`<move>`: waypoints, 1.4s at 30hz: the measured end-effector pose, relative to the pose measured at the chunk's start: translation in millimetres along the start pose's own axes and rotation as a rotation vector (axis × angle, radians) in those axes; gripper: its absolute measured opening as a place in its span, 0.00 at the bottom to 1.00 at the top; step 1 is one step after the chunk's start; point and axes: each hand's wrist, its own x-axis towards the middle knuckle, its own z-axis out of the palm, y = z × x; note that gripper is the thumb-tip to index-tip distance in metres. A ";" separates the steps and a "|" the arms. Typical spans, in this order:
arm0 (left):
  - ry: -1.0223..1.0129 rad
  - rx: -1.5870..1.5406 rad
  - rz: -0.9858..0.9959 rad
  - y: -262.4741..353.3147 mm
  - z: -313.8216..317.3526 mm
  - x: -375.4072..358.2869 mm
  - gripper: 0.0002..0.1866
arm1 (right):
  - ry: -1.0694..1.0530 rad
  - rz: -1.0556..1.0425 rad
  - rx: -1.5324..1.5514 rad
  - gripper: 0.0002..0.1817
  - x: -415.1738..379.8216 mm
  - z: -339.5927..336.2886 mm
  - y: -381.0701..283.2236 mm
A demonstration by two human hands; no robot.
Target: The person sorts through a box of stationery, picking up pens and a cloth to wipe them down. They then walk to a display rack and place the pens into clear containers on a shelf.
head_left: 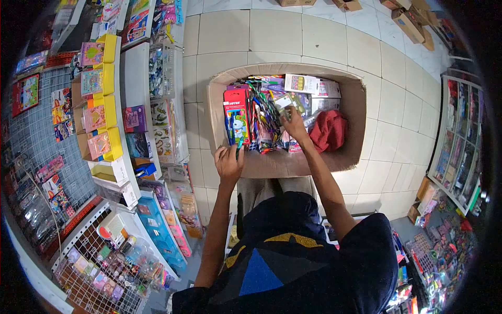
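Observation:
A large open cardboard box sits on the floor in front of me, filled with pens and packets. My left hand is at the box's near left edge, its fingers closed on a teal pen. Just beyond it stands a red packet with a cartoon figure. My right hand reaches into the middle of the box with its fingers bent together over a pale packet; what they pinch, if anything, is hidden. Many loose pens lie between the hands. Crumpled red cloth fills the right corner.
Shelves with yellow display boxes and hanging goods run along the left. A glass-fronted cabinet stands at the right, with cardboard boxes at the back right. Pale tiles surround the box.

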 end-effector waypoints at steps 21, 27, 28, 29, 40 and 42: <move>-0.572 -0.833 -0.270 44.2 34.4 -6.3 0.15 | -0.487 0.515 0.869 0.10 -77.8 -29.2 -46.2; -0.518 -0.965 -0.292 31.8 18.0 -3.9 0.15 | -0.450 0.481 0.892 0.10 -61.9 -33.7 -55.4; -0.491 -1.024 -0.327 30.0 12.1 -4.2 0.14 | -0.410 0.479 0.934 0.11 -63.3 -38.1 -71.1; -0.408 -0.957 -0.333 27.6 4.2 -6.6 0.13 | -0.369 0.478 0.974 0.11 -65.2 -45.2 -85.5; 0.975 -0.499 -0.642 -119.7 -182.4 -187.5 0.14 | -0.168 0.358 0.753 0.19 -83.6 -28.7 -24.3; 1.086 -0.414 -0.636 -184.7 -200.3 -272.9 0.13 | -0.248 0.293 0.692 0.22 -104.3 -25.9 -55.6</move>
